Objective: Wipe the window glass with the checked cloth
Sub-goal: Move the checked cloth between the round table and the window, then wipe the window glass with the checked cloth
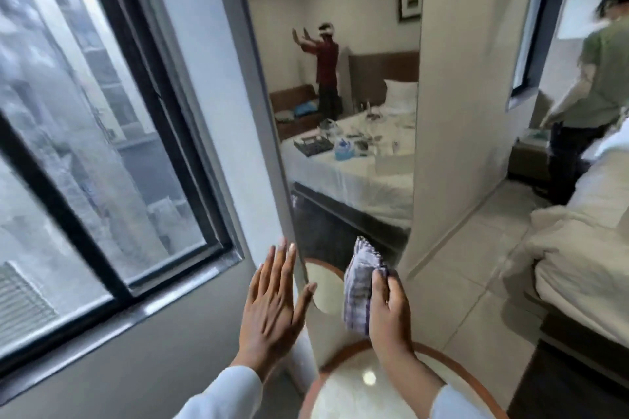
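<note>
The window glass runs off the left edge of the frame; the person at upper right is blurred; the checked cloth is partly covered by fingers.

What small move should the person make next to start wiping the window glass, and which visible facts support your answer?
Probably swing the right hand leftward to bring the checked cloth onto the window glass. The cloth is gripped, bunched, in front of the mirror, well right of the window and touching no glass. The left hand is open and empty, so it need not move first.
</note>
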